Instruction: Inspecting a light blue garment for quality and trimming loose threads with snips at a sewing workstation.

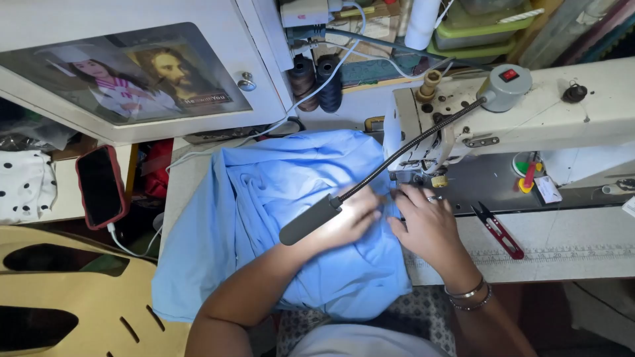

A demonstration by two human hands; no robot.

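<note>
A light blue garment (264,205) lies bunched over the sewing table in the head view, its right edge under the needle area of a white sewing machine (542,112). My left hand (354,221) presses flat on the blue fabric, partly hidden by the grey lamp head (311,220) on a black gooseneck. My right hand (426,221), wearing a ring and wrist bangles, rests on the fabric edge just in front of the presser foot (423,178). Whether either hand pinches the cloth is hard to tell.
Red-handled thread snips (499,231) lie on the table right of my right hand. Two dark thread cones (317,79) stand behind the fabric. A phone in a red case (100,186) sits at left, beside polka-dot cloth (26,185). A tan chair back (73,297) is lower left.
</note>
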